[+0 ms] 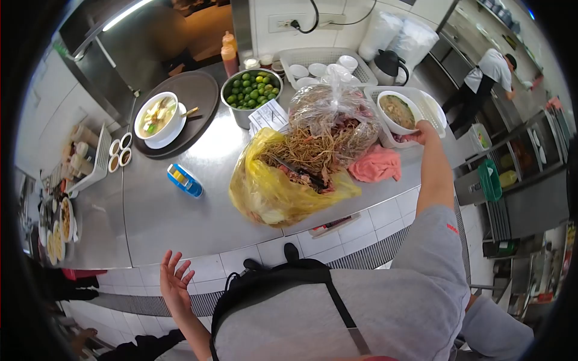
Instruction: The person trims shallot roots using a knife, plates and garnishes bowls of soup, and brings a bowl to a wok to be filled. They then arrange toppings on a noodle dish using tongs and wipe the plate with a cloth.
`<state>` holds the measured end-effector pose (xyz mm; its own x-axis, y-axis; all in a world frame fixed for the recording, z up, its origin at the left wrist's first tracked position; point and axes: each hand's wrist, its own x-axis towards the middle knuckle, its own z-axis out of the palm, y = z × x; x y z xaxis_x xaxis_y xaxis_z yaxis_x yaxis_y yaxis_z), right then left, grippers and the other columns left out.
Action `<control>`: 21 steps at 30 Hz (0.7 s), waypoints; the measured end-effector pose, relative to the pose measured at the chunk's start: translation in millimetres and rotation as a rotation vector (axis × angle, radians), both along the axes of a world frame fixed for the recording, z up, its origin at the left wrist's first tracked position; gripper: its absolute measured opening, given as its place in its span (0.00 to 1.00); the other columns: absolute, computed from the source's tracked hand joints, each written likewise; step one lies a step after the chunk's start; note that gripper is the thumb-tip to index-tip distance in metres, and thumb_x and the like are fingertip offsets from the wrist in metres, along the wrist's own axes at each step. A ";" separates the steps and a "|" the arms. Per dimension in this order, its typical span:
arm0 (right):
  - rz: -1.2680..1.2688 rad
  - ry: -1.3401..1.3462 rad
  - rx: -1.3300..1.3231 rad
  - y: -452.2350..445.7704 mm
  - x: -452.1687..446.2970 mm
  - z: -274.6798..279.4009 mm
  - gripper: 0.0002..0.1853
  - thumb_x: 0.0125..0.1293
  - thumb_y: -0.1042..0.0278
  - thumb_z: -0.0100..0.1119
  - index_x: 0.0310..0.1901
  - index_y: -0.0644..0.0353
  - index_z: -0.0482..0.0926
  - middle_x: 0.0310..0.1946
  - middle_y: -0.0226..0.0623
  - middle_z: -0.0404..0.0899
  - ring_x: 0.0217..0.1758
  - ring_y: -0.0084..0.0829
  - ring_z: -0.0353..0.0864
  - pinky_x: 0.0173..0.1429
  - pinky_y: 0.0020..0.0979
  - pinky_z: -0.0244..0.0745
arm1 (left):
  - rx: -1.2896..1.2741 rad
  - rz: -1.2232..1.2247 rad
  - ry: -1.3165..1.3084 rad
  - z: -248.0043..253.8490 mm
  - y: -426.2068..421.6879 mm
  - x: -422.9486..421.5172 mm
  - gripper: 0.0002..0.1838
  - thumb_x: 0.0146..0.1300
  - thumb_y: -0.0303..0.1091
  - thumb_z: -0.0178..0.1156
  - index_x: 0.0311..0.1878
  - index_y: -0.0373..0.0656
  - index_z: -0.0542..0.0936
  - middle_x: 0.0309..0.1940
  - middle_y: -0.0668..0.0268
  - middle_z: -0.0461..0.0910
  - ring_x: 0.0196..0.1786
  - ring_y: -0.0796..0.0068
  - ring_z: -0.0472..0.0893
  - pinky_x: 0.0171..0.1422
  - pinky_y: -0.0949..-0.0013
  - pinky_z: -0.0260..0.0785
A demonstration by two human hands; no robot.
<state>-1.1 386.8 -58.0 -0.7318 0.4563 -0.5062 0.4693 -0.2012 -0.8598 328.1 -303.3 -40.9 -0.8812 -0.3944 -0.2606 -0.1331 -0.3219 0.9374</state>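
My right hand (426, 133) reaches out to the far right and grips the near rim of a white bowl (397, 113) filled with brownish, soupy food. The bowl sits in or just over a white plastic basket (435, 107); I cannot tell whether it rests on the bottom. My left hand (175, 284) is raised in front of the counter's near edge, fingers spread, holding nothing. Beside the basket lie a crumpled pink cloth (376, 163) and a knotted clear plastic bag (331, 102). An open yellow bag (259, 195) holds brown stringy noodle-like strands (304, 147), with dark tongs partly visible on them.
On the steel counter (156, 222) stand a round dark tray (201, 90) with a soup bowl (158, 117), a pot of green limes (253, 90), a blue tape dispenser (185, 180) and a black-topped jug (388, 66). Another person (490, 72) works at the far right.
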 end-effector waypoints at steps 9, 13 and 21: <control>0.258 -0.322 1.144 35.6 -28.2 -19.9 0.19 0.62 0.66 0.41 0.55 0.58 0.66 0.46 0.50 0.72 0.43 0.44 0.77 0.42 0.42 0.77 | 0.050 0.136 0.010 -9.7 -6.3 41.1 0.26 0.66 0.50 0.39 0.60 0.42 0.62 0.52 0.56 0.68 0.46 0.67 0.74 0.42 0.71 0.73; 0.788 -0.440 1.855 72.3 -67.1 -33.1 0.20 0.62 0.64 0.42 0.55 0.59 0.66 0.46 0.50 0.72 0.43 0.42 0.77 0.45 0.39 0.76 | 0.003 0.230 0.009 -1.3 -14.0 56.0 0.26 0.64 0.50 0.43 0.59 0.42 0.63 0.51 0.58 0.69 0.46 0.68 0.74 0.43 0.71 0.70; 0.090 0.689 1.182 -253.1 46.8 119.7 0.19 0.65 0.61 0.43 0.51 0.64 0.73 0.32 0.42 0.77 0.34 0.29 0.75 0.40 0.30 0.69 | 0.019 0.243 0.000 23.1 -57.5 69.7 0.24 0.61 0.47 0.50 0.56 0.42 0.67 0.47 0.62 0.72 0.45 0.71 0.75 0.46 0.69 0.69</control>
